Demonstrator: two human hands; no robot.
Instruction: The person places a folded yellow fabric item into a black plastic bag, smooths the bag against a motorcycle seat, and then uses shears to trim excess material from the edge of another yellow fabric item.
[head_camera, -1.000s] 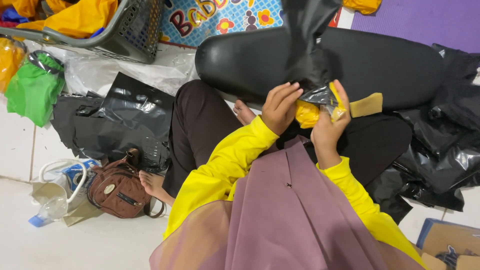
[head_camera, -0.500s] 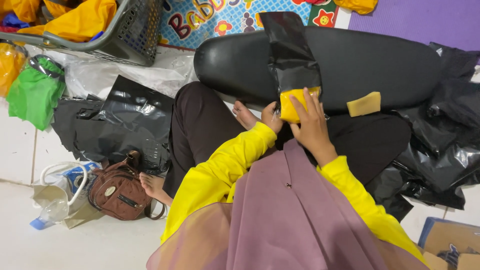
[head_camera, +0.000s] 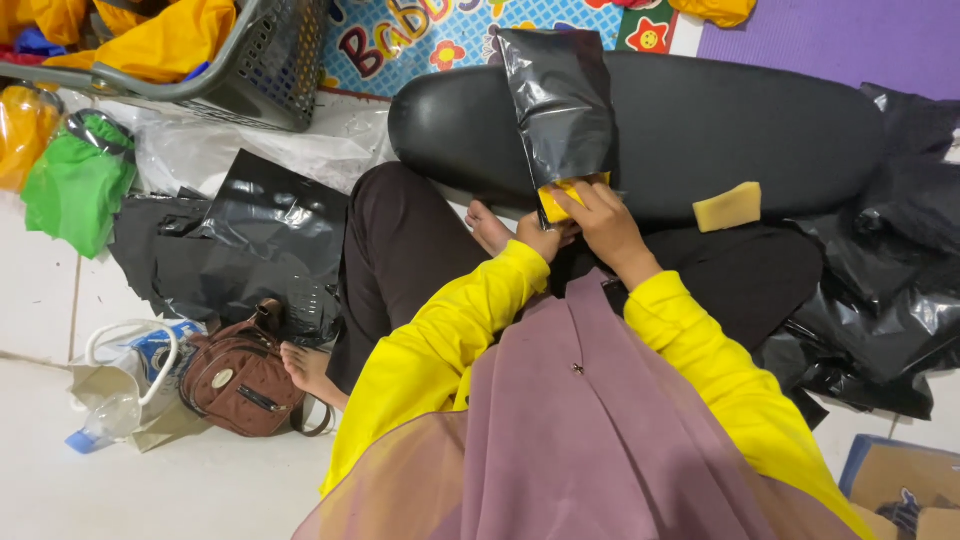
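Centre of frame, upper half: black plastic bag (head_camera: 560, 105) lies upright across the black oval cushion (head_camera: 700, 130). A yellow item (head_camera: 560, 195) sticks out of the bag's lower mouth; most of it is hidden inside. Right hand (head_camera: 605, 222) closes its grip on the yellow item and bag edge. Left hand (head_camera: 543, 235) is partly covered by the right; its grip cannot be made out. Tan sponge block (head_camera: 727, 207) rests to the right on the cushion. Brown handbag (head_camera: 240, 380) lower left on the floor.

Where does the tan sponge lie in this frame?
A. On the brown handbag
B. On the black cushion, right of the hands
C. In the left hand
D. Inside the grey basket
B: the tan sponge rests on the black cushion, apart from both hands, which hold the black bag.
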